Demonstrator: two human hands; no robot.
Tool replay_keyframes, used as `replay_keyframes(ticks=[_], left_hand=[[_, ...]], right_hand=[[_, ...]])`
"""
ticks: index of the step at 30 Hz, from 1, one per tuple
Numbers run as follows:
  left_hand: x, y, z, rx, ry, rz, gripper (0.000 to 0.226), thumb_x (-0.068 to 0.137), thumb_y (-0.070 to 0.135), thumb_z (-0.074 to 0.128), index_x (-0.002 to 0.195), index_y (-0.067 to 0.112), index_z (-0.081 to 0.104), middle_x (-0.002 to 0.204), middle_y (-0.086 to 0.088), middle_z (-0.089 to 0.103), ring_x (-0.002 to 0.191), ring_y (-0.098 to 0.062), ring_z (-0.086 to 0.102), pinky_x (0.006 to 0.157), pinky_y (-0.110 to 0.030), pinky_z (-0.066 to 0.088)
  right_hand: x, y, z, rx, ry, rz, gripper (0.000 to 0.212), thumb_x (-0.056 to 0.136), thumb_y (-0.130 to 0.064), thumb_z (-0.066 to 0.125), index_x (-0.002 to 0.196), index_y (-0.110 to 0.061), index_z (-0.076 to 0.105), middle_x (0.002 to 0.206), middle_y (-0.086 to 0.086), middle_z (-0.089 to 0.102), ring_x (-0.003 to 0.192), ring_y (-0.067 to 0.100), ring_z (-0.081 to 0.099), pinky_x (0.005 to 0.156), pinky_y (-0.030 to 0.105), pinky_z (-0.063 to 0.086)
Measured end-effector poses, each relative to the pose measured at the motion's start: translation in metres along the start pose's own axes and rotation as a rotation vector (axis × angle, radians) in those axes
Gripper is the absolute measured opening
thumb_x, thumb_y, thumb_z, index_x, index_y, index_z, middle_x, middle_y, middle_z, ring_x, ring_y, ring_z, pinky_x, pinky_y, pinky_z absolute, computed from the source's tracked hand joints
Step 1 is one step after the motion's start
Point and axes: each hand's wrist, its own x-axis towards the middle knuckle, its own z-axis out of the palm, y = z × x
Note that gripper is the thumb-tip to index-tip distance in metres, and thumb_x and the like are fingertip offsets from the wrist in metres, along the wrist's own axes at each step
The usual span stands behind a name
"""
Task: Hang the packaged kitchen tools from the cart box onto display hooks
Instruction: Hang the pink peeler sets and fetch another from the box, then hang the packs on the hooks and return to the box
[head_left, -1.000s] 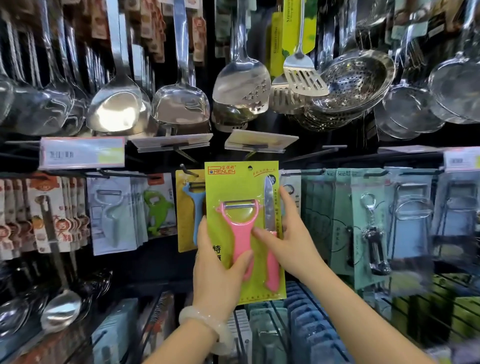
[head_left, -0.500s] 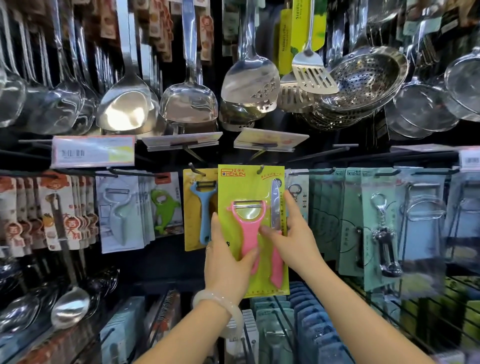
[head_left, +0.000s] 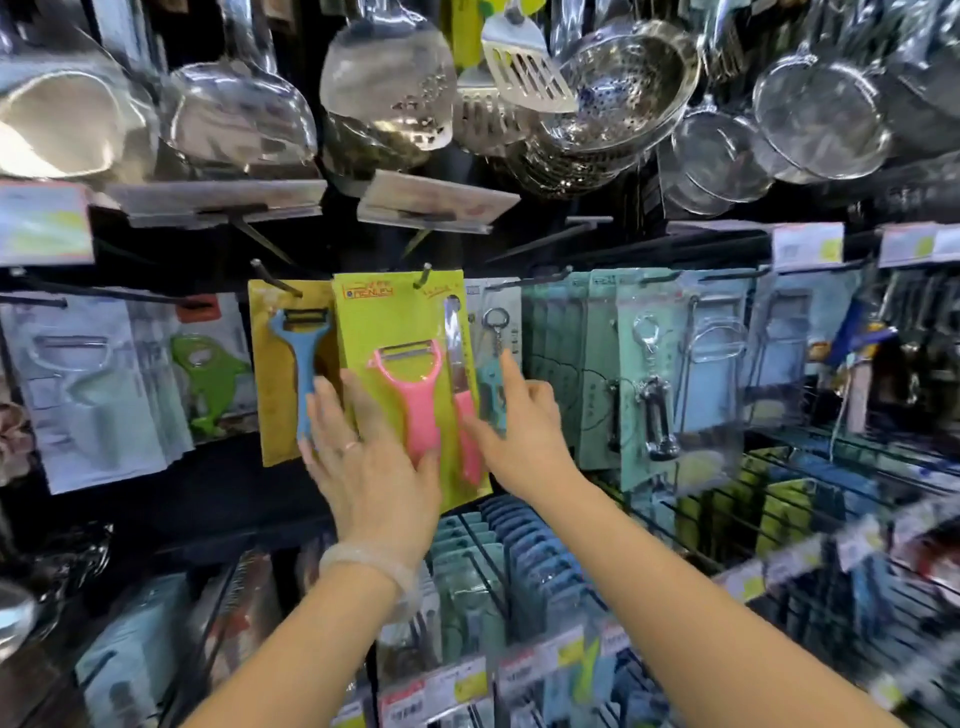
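From here much of the shelving is smeared by motion blur, and I cannot read the price tags or the lower rows of packs. My left hand (head_left: 374, 467) covers the bottom left corner of the lime-green card pack with a pink peeler and pink-handled knife (head_left: 410, 384); its fingers (head_left: 332, 410) are spread flat, the thumb touching the peeler handle. My right hand (head_left: 519, 426) rests at the pack's right edge, fingers loosely open, index raised, gripping nothing that I can see. The pack hangs upright on a dark metal display hook (head_left: 423, 274) through its top hole. Just left hangs a yellow card pack with a blue peeler (head_left: 291, 364); right, pale green carded corkscrews (head_left: 649, 374). Steel ladles and a perforated colander (head_left: 623, 78) hang overhead.
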Motion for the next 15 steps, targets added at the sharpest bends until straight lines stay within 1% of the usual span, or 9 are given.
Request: replay_keyframes(ticks=[2,3,6,7,8,9,10,12,15], left_hand=[[-0.012,0.010,0.009,0.113,0.070,0.278,0.102,0.074,0.025,0.074,0.148,0.006,0.006,0.155,-0.024,0.010,0.144,-0.034,0.004,0.114,-0.049,0.003],[-0.019,0.017,0.016,0.151,0.042,0.383,0.101,0.070,0.024,0.077,0.145,0.003,0.013,0.152,-0.026,0.019,0.142,-0.037,0.013,0.114,-0.050,0.007],[-0.046,0.043,0.045,0.199,-0.179,0.551,0.100,0.060,0.025,0.083,0.138,-0.003,0.029,0.146,-0.024,0.034,0.137,-0.036,0.030,0.110,-0.046,0.017],[-0.057,0.054,0.053,0.219,-0.277,0.584,0.099,0.062,0.028,0.082,0.140,-0.003,0.029,0.149,-0.022,0.030,0.139,-0.034,0.029,0.112,-0.044,0.020],[-0.067,0.067,0.062,0.240,-0.387,0.614,0.097,0.072,0.034,0.075,0.145,-0.001,0.022,0.154,-0.018,0.012,0.143,-0.030,0.017,0.115,-0.043,0.016],[-0.078,0.079,0.073,0.243,-0.496,0.649,0.091,0.085,0.039,0.061,0.148,0.002,0.005,0.154,-0.012,-0.012,0.145,-0.025,-0.003,0.117,-0.042,0.006],[-0.088,0.093,0.084,0.243,-0.626,0.666,0.085,0.094,0.041,0.046,0.148,0.006,-0.010,0.150,-0.007,-0.028,0.143,-0.022,-0.018,0.117,-0.040,-0.004],[-0.110,0.124,0.105,0.248,-0.776,0.693,0.080,0.097,0.045,0.033,0.146,0.010,-0.020,0.151,-0.004,-0.032,0.141,-0.020,-0.026,0.116,-0.039,-0.010],[-0.149,0.177,0.139,0.191,-0.874,0.765,0.080,0.097,0.046,0.033,0.146,0.011,-0.019,0.154,-0.005,-0.029,0.142,-0.020,-0.026,0.117,-0.043,-0.008]], right_hand=[[-0.021,0.018,-0.006,-0.073,-0.003,-0.008,0.076,0.092,-0.040,0.051,0.150,-0.022,0.005,0.148,0.018,0.022,0.137,0.031,0.019,0.113,0.038,0.020],[-0.032,0.028,-0.011,-0.130,0.000,-0.005,0.075,0.093,-0.041,0.049,0.150,-0.020,0.006,0.153,0.017,0.015,0.142,0.031,0.011,0.117,0.040,0.014],[-0.062,0.069,-0.032,-0.403,0.001,-0.002,0.074,0.091,-0.054,0.037,0.150,-0.018,0.009,0.158,0.016,0.004,0.146,0.034,0.000,0.118,0.050,0.011],[-0.073,0.084,-0.042,-0.506,-0.063,0.041,0.075,0.092,-0.056,0.034,0.150,-0.020,0.004,0.158,0.013,-0.004,0.146,0.033,-0.006,0.119,0.050,0.007],[-0.083,0.102,-0.052,-0.595,-0.141,0.097,0.075,0.093,-0.056,0.032,0.150,-0.022,-0.003,0.158,0.010,-0.012,0.146,0.030,-0.012,0.118,0.049,0.001],[-0.094,0.120,-0.063,-0.661,-0.214,0.155,0.075,0.093,-0.056,0.031,0.149,-0.024,-0.008,0.157,0.007,-0.018,0.145,0.028,-0.017,0.117,0.048,-0.003],[-0.105,0.136,-0.077,-0.702,-0.268,0.212,0.076,0.093,-0.057,0.031,0.149,-0.025,-0.010,0.157,0.006,-0.020,0.144,0.027,-0.020,0.116,0.049,-0.005],[-0.127,0.171,-0.107,-0.737,-0.318,0.318,0.077,0.093,-0.059,0.029,0.149,-0.025,-0.011,0.157,0.005,-0.021,0.144,0.027,-0.021,0.116,0.049,-0.005],[-0.159,0.222,-0.156,-0.771,-0.328,0.451,0.077,0.093,-0.060,0.027,0.149,-0.025,-0.013,0.156,0.005,-0.023,0.144,0.028,-0.021,0.116,0.048,-0.005]])
